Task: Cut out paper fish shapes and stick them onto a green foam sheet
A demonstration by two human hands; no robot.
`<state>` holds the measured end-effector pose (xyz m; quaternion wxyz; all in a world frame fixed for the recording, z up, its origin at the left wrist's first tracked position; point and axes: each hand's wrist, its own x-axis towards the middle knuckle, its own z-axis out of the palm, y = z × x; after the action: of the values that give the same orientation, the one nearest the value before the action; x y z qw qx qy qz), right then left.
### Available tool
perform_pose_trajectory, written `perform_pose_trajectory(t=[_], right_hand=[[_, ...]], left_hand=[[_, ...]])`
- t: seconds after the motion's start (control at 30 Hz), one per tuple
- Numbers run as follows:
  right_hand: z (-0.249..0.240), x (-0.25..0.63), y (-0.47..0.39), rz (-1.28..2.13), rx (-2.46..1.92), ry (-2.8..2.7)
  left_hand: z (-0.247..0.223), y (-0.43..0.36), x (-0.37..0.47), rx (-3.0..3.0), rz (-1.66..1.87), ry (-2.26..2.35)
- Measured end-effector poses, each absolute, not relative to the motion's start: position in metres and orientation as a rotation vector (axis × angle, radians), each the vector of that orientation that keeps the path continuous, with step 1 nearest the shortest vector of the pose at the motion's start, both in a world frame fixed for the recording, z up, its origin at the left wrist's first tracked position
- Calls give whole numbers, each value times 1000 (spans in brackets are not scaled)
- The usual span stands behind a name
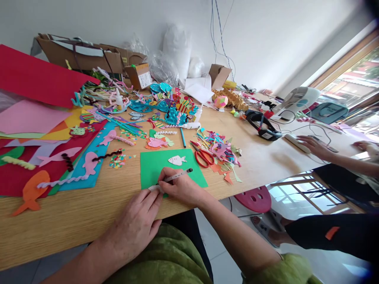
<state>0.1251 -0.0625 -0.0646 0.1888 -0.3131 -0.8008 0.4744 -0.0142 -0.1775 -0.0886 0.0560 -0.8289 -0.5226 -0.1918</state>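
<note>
A sheet of green foam or paper [154, 161] lies at the table's front edge. In my right hand [177, 184] is a pen [179, 174] with a pale barrel and black end, its tip pointing down at the sheet. My left hand [139, 215] rests with its fingers stretched out on the sheet's lower left corner. Under those fingertips is a small white paper piece [154, 187], mostly hidden. A white fish cutout [177, 160] lies on the sheet above my right hand. Orange-handled scissors [204, 157] overlap the sheet's right edge, and a teal pen [182, 137] lies behind it.
Colourful paper scraps [220, 148] are heaped to the right. Coloured sheets [32, 114] and fish cutouts with pipe cleaners cover the left. Cardboard boxes [77, 55] stand at the back. A black headset [263, 125] lies farther right, near another person's hand [316, 148].
</note>
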Motion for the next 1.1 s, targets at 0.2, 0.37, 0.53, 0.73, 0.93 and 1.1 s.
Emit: perform_pose_trajectory(t=[0.2, 0.37, 0.53, 0.73, 0.93, 1.1], right_hand=[[-65, 130, -61, 1329, -882, -2233], [-64, 134, -61, 1301, -908, -2252], [-63, 137, -63, 1274, -932, -2257], [-65, 141, -63, 1240, -925, -2259], [-67, 146, -64, 1215, -936, -2263], [-62, 151, -65, 1212, -977, -2279]], left_hand=[[-87, -177, -14, -2526, -556, -1613], [-87, -177, -14, -2540, -529, -1639], [-87, -176, -14, -2542, -566, -1588], [-85, -175, -15, -2556, -539, -1575], [-82, -173, -16, -2600, -446, -1615], [-75, -171, -14, -2635, -355, -1675]])
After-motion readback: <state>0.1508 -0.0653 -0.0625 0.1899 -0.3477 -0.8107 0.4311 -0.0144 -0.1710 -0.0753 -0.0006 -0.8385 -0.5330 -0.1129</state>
